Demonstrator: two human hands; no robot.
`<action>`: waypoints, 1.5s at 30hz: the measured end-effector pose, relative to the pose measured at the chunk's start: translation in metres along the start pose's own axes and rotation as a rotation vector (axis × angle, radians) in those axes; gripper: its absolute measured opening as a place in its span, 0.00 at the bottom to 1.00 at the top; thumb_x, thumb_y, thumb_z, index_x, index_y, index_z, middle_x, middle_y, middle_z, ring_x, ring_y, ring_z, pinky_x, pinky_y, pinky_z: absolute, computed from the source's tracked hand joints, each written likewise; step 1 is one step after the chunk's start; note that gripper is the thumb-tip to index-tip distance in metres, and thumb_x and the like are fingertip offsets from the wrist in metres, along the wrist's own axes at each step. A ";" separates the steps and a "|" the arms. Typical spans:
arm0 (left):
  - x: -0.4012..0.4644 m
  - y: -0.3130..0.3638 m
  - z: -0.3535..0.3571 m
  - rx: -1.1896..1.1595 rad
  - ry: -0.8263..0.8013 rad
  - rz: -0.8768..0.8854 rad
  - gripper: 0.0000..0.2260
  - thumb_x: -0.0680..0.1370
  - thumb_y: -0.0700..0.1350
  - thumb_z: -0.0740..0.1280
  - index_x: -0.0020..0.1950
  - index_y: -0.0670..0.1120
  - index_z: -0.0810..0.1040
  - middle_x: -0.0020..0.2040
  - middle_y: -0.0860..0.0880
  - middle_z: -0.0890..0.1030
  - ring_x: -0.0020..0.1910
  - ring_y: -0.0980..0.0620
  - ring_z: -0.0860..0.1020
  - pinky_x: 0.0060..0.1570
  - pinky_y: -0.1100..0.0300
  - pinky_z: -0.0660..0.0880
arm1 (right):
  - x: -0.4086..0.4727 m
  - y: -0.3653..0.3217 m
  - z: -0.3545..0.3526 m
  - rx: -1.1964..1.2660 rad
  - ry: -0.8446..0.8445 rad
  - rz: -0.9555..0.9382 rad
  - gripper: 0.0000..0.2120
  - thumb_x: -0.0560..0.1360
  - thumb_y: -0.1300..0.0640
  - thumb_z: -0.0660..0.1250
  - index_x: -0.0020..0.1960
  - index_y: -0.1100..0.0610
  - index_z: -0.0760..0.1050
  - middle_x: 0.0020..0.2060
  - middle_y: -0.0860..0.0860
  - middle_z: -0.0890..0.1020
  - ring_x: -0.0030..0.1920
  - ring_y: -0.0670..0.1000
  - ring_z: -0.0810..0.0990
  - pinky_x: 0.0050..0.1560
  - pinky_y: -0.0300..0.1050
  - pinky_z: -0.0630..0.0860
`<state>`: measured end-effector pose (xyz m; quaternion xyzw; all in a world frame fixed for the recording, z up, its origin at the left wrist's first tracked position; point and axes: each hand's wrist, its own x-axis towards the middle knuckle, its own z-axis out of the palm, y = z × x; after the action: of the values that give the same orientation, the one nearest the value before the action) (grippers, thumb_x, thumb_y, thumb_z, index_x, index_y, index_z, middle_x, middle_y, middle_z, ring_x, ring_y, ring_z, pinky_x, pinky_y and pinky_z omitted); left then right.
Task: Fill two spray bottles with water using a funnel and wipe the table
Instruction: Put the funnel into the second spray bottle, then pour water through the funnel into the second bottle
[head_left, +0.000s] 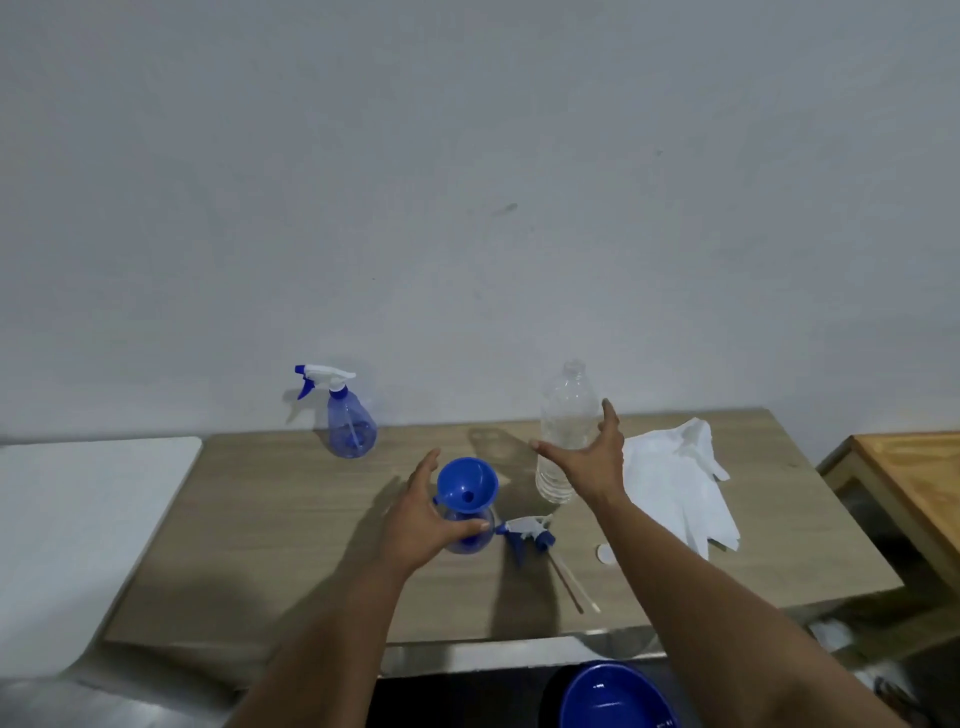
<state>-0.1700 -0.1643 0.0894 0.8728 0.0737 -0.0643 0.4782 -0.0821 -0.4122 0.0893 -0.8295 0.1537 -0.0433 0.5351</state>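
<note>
Two hands at work: left hand (415, 525) grips the spray bottle (467, 535) mid-tabletop (260, 519), funnel (466, 483) seated; right hand (587, 457), fingers spread, reaches the water bottle (563, 415). Best steady the base, pour slowly.

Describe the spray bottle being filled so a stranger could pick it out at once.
On the wooden table, look near the front edge, where the left hand holds a blue spray bottle. Unlike the capped bottle by the wall, it has a blue funnel in its neck.
</note>
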 end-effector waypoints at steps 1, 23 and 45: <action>0.001 0.001 0.002 -0.003 -0.001 0.001 0.56 0.58 0.60 0.84 0.80 0.58 0.57 0.74 0.60 0.67 0.67 0.58 0.72 0.62 0.59 0.70 | 0.005 -0.003 0.004 -0.007 -0.010 -0.009 0.63 0.57 0.39 0.87 0.82 0.47 0.56 0.76 0.55 0.68 0.75 0.58 0.68 0.75 0.62 0.70; 0.004 -0.006 0.005 -0.031 -0.075 0.031 0.54 0.63 0.52 0.84 0.81 0.51 0.56 0.72 0.59 0.69 0.70 0.55 0.70 0.66 0.58 0.69 | -0.032 -0.075 -0.034 0.494 0.057 -0.316 0.27 0.71 0.60 0.81 0.64 0.56 0.72 0.55 0.55 0.83 0.50 0.48 0.87 0.52 0.40 0.82; 0.005 -0.003 0.005 -0.038 -0.022 0.007 0.43 0.66 0.51 0.82 0.76 0.50 0.65 0.65 0.53 0.78 0.65 0.49 0.77 0.59 0.57 0.72 | -0.072 -0.032 -0.048 -0.169 -0.623 -0.138 0.26 0.68 0.55 0.82 0.61 0.49 0.75 0.41 0.52 0.86 0.38 0.48 0.85 0.42 0.46 0.83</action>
<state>-0.1662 -0.1669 0.0836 0.8631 0.0664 -0.0709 0.4956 -0.1551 -0.4199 0.1450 -0.8527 -0.0708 0.1894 0.4817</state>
